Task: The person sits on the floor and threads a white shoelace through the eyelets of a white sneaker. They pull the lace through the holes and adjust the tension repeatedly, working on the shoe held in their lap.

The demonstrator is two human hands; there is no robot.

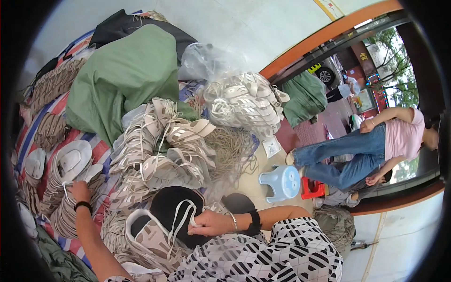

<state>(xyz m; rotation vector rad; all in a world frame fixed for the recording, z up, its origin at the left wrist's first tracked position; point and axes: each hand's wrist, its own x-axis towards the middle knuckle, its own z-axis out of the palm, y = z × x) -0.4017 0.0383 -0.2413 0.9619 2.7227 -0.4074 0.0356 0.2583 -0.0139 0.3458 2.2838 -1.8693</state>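
Note:
My right hand (206,223) is closed round a looped cream shoelace (184,211) in front of my chest. Just left of it rests a beige-and-white shoe upper (152,238), with a round black pad (176,204) behind. Further left, my left hand (81,191) reaches to a tall stack of nested beige shoe pieces (62,218). Its fingers are closed at a pale strip on the stack's edge; what they grip is partly hidden. A pale oval piece (74,160) tops the neighbouring stack. Ahead, bundled shoe uppers (145,157) lie in a heap with laces trailing.
Green cloth (127,75) covers a pile at the back left. A bag of white uppers (244,101) sits beside tangled cords (230,150). To the right are a blue stool (280,183), a red stool (312,188) and a person in jeans (347,157) by the doorway.

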